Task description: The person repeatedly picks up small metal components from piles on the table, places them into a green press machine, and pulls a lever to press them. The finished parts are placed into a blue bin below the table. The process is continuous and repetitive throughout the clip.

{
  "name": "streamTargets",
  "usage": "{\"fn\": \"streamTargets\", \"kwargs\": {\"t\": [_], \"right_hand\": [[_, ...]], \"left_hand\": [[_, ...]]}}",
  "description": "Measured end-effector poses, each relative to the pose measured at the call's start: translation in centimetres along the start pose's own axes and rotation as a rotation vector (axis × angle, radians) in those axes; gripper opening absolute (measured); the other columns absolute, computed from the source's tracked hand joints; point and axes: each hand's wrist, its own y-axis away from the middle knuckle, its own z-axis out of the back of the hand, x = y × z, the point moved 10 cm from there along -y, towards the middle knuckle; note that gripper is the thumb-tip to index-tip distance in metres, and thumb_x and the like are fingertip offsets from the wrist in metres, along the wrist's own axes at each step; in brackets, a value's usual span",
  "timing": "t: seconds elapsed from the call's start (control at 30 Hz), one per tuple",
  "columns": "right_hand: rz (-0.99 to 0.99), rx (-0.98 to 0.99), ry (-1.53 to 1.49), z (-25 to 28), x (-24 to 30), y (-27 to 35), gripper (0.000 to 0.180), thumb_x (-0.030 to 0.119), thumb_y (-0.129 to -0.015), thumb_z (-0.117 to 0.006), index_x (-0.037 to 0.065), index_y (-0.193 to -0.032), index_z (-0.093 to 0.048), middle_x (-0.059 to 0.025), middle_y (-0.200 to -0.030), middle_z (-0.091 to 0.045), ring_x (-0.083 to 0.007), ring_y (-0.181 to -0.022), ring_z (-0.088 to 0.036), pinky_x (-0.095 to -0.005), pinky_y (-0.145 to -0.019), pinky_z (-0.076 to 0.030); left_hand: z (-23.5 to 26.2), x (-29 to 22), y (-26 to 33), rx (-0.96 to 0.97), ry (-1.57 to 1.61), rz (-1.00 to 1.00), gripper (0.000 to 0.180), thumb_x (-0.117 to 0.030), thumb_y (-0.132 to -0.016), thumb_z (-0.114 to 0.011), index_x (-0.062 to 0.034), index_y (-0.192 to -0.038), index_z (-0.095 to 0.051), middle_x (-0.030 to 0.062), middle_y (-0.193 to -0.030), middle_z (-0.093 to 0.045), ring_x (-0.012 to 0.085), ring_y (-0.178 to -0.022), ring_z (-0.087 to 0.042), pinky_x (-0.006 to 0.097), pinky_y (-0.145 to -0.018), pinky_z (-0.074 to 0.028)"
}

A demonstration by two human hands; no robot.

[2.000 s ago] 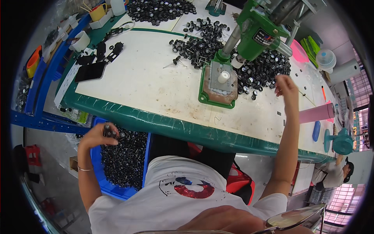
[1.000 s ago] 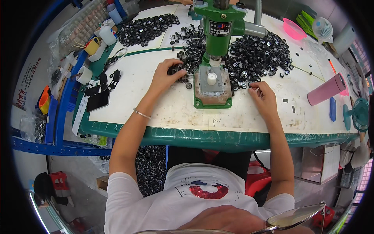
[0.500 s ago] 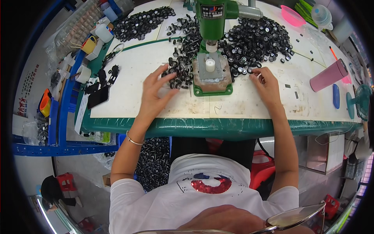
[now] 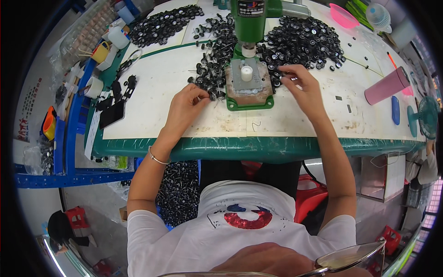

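My left hand (image 4: 185,105) is at the near edge of a pile of black round pieces with metal stems (image 4: 210,74). Its thumb and fingers are pinched together, and whatever is between them is too small to make out. To the right of the press, my right hand (image 4: 301,87) reaches to the lower edge of a heap of black round caps with silvery centres (image 4: 302,44). Its thumb and forefinger are apart, with nothing visible between them. Between my hands stands the green press (image 4: 250,27). A short white cylinder (image 4: 247,73) stands upright on its base plate, below the ram.
Another batch of black pieces (image 4: 161,27) lies at the far left. A phone (image 4: 112,114) and black scraps are on the left side of the table (image 4: 170,134). At right are a pink tumbler (image 4: 387,86), a blue object (image 4: 395,111) and a small fan (image 4: 422,121).
My left hand's spread fingers have closed into a pinch beside the stemmed pieces. My right hand has moved left and forward, closer to the press, and its fingers have parted.
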Motion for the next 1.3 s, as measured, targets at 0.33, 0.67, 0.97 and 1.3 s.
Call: {"fn": "streamTargets", "kwargs": {"t": [0.33,0.67,0.97,1.3], "right_hand": [[0.102,0.139,0.112,-6.2,3.2,-3.3,0.024,0.019,-0.082,-0.068,0.011,-0.105,-0.068,-0.0072,-0.096,-0.058,-0.0204,-0.083,-0.060,-0.0316,-0.075,-0.048],[-0.010,0.109,0.011,-5.9,1.7,-3.1,0.022,0.019,-0.088,-0.063,0.007,-0.107,-0.068,-0.0062,-0.096,-0.061,-0.0160,-0.084,-0.058,-0.0291,-0.075,-0.047],[-0.291,0.116,-0.189,-7.0,-1.0,-4.4,0.028,0.025,-0.086,-0.068,-0.001,-0.099,-0.067,0.0006,-0.068,-0.057,-0.0067,-0.063,-0.049,-0.0228,-0.058,-0.041],[-0.429,0.202,-0.372,-8.3,-1.5,-4.0,0.024,0.018,-0.089,-0.065,0.000,-0.105,-0.066,0.0027,-0.076,-0.056,-0.0038,-0.059,-0.041,-0.0196,-0.053,-0.033]], "left_hand": [[0.9,0.9,-0.4,-0.058,0.188,0.073,0.010,-0.004,-0.080,-0.068,-0.0004,-0.090,-0.067,0.0047,-0.078,-0.066,0.0107,-0.066,-0.060,0.024,-0.063,-0.048],[0.4,1.2,-1.8,-0.063,0.473,0.066,0.010,0.001,-0.084,-0.064,0.0018,-0.093,-0.068,0.0030,-0.086,-0.064,0.0082,-0.076,-0.060,0.021,-0.071,-0.051],[2.1,-6.1,-1.7,-0.278,-0.342,-0.458,0.010,-0.002,-0.075,-0.069,-0.0043,-0.085,-0.067,0.0031,-0.087,-0.062,0.0189,-0.072,-0.059,0.030,-0.063,-0.047],[3.8,-9.0,-3.2,-0.152,-0.668,-0.707,0.011,-0.002,-0.071,-0.063,-0.0080,-0.081,-0.064,0.0007,-0.084,-0.059,0.0185,-0.079,-0.054,0.031,-0.072,-0.041]]}}
